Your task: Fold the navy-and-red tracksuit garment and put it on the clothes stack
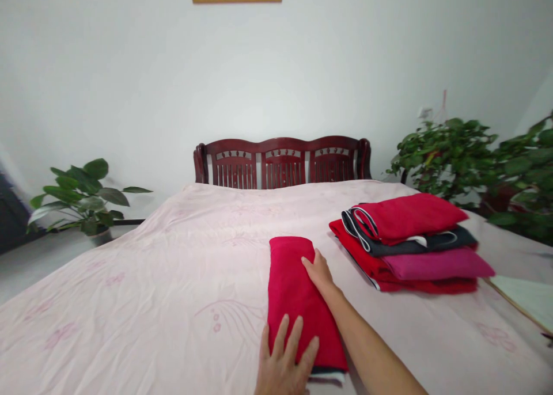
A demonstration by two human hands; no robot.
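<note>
A red folded garment (291,291) lies as a long narrow strip on the bed, its near end showing a dark layer and a white edge. My left hand (285,357) rests flat on its near part with the fingers spread. At the far right edge, my right hand (320,273) has its thumb on top of the cloth and its other fingers down along the side, partly hidden, seemingly gripping that edge. To the right sits a stack of folded clothes (415,262) in red, dark grey and magenta, apart from both hands.
A pale pink patterned sheet (173,291) covers the bed. Behind it stands a dark red wooden bench back (283,164) by the wall. Potted plants stand at the left (86,196) and right (449,153). A light flat object (525,297) lies at the right edge.
</note>
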